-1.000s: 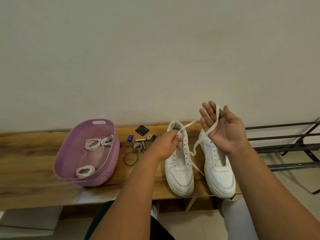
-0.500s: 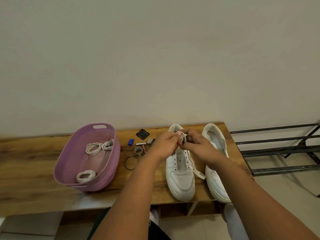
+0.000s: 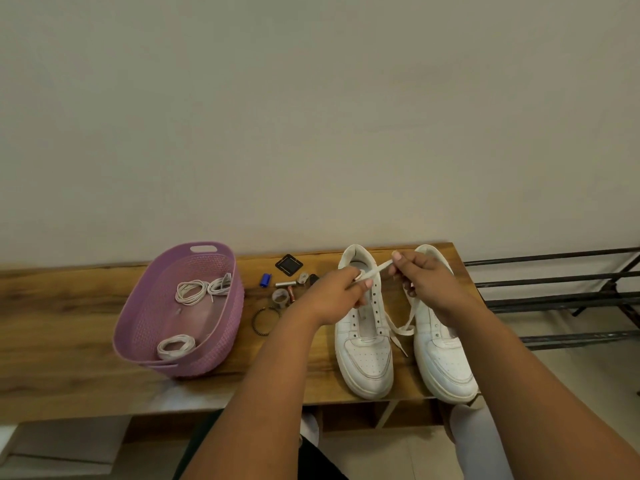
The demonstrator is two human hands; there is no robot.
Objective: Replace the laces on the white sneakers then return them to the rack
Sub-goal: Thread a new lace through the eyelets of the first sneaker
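The flat lace (image 3: 398, 327), pinched taut between the left hand (image 3: 341, 292) and right hand (image 3: 424, 284) above the left sneaker (image 3: 365, 355), is judged light and limp, best gripped near the stiff tip below the fingers.

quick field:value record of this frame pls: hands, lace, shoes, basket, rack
left hand: pinches the flat white lace over the left white leather sneaker
right hand: pinches the same lace further along
lace: slack loop hangs between the shoes, tip on the wooden bench
right white leather sneaker: unlaced, beside the left one
purple plastic basket: holds three coiled white laces
black metal rack: right of bench
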